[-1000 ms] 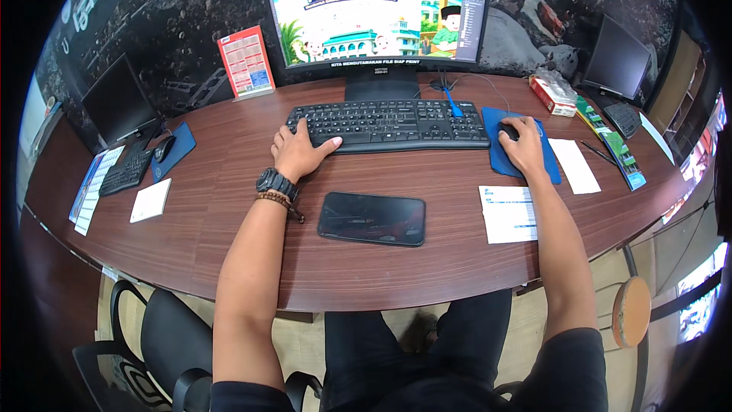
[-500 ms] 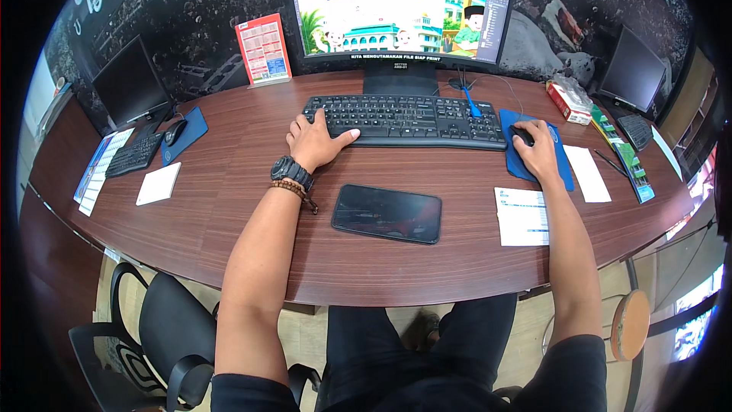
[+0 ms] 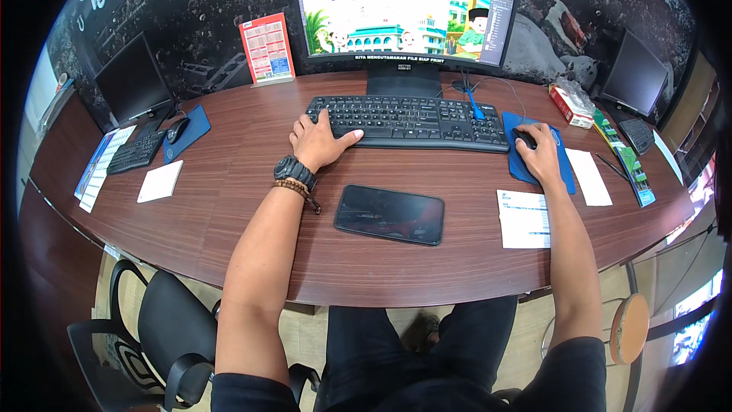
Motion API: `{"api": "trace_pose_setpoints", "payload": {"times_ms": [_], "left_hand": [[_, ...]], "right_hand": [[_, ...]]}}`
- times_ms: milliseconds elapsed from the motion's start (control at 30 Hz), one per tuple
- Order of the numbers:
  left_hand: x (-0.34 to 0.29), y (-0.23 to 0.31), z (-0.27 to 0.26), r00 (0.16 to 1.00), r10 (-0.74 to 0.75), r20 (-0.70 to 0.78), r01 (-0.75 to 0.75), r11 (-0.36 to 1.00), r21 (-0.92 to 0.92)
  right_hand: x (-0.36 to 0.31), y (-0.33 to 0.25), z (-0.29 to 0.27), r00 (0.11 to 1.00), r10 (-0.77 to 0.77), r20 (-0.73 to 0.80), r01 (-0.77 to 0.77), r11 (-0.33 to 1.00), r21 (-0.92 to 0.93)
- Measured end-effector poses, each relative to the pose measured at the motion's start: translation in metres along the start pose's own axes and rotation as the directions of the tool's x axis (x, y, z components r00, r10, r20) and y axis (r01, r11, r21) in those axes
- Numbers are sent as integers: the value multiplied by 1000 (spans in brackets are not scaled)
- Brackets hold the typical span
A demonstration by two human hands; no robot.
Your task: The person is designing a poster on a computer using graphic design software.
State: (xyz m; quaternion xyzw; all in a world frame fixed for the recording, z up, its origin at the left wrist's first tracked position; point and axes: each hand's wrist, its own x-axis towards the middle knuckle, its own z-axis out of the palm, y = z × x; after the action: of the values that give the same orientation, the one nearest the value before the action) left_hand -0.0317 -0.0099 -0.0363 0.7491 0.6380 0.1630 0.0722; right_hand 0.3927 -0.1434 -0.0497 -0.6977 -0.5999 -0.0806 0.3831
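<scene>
Covering most of the black mouse (image 3: 526, 139), your right hand (image 3: 539, 154) lets only part of it peek out, so any button press can't be made out. Beneath lies the blue mouse pad (image 3: 516, 166), partly masked too. Your right forearm (image 3: 574, 267) crosses the edge of a printed sheet (image 3: 523, 221) on the bench (image 3: 252, 183). Up top, the monitor (image 3: 374, 30) runs out of frame! Over at the keyboard (image 3: 412, 118), your left hand (image 3: 316, 143) hides the near left corner; whether those fingertips push keys, you can't tell. Now the pose: left palm down, fingers fanned forward, thumb stretched right, gripping nothing. Right palm down as well, fingers curled over the mouse, forearm angling in from lower right.
</scene>
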Motion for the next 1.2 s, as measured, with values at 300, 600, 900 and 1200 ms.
{"api": "trace_pose_setpoints", "payload": {"times_ms": [300, 600, 900, 1200], "left_hand": [[0, -1, 0, 1000, 1, 6, -1, 1000, -6], [2, 1, 8, 992, 116, -45, -115, 993, 17], [14, 19, 16, 969, 238, -63, -236, 971, 30], [14, 6, 17, 902, 374, -214, -405, 906, -123]], "right_hand": [[0, 3, 1, 1000, -29, -11, 30, 1000, 6], [0, 3, 0, 999, -30, -24, 30, 1000, 0], [-1, 2, 3, 1000, -21, -19, 21, 1000, -8], [0, 4, 4, 1000, -21, -24, 21, 1000, 2]]}}
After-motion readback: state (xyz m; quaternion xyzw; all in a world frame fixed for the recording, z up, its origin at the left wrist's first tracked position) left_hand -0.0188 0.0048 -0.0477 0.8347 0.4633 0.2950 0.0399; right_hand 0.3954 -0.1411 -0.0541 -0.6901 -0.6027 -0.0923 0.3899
